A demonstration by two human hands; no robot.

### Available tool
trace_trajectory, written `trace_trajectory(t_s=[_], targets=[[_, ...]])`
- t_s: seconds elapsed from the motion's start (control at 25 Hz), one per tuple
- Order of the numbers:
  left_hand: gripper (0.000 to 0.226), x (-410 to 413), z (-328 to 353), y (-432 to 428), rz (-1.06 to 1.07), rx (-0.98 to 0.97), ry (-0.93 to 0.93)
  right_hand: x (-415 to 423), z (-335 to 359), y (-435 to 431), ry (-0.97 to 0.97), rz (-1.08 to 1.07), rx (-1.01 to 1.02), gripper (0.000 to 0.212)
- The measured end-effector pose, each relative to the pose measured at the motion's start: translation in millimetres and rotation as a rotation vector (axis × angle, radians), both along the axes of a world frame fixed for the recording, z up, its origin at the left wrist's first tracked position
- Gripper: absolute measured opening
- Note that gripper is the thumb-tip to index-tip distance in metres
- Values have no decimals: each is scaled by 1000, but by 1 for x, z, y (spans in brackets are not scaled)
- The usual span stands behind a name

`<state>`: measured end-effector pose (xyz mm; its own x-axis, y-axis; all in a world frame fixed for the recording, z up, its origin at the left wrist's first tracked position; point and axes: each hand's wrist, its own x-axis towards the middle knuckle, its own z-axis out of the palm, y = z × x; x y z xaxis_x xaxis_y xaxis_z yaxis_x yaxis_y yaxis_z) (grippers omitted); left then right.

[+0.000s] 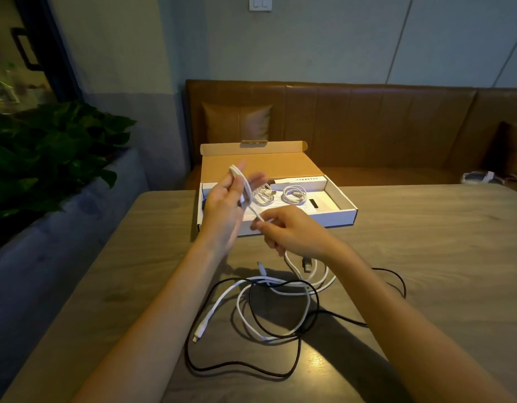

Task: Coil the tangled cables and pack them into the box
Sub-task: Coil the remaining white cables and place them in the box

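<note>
The left hand (pixel 226 202) was raised, fingers spread, a white cable (pixel 242 177) looped over them; the right hand (pixel 295 232) pinched that cable. Other cables (pixel 212 312) lay tangled on the table (pixel 426 242), near the open box (pixel 324 219).

Centre frame, left hand (pixel 226 200) raised with fingers straight, white cable (pixel 246 186) looped over it, right hand (pixel 293 232) just below pinching that cable, slack dropping to table (pixel 440 245), tangled with black cable (pixel 251 372) lower centre, open box (pixel 340 219) behind, two white coils (pixel 294 194) inside.
</note>
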<state>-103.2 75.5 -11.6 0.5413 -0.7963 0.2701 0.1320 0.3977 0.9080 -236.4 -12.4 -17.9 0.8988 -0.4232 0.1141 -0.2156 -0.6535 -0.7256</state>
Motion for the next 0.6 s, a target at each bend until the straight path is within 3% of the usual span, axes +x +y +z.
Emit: trace_trajectory(t_s=[0.08, 0.12, 0.2, 0.32, 0.44, 0.52, 0.6], targets=[[32, 10, -14, 3, 214, 243, -610, -1, 1, -4, 30, -31, -186, 22], [31, 15, -19, 5, 201, 331, -756, -3, 4, -9, -8, -58, -245, 22], [32, 19, -23, 8, 15, 413, -736, -9, 12, -20, -118, -101, -224, 19], [42, 18, -12, 11, -304, 418, -500, -15, 15, -29, -269, -144, 67, 15], [42, 12, -5, 14, -599, 151, 81, -11, 10, -20, -348, -63, 320, 25], [41, 8, -4, 12, -665, -19, 435, -2, 5, -9, -355, -39, 386, 34], [41, 2, -4, 9, -596, -133, 611, 9, 0, 3, -317, -60, 435, 37]])
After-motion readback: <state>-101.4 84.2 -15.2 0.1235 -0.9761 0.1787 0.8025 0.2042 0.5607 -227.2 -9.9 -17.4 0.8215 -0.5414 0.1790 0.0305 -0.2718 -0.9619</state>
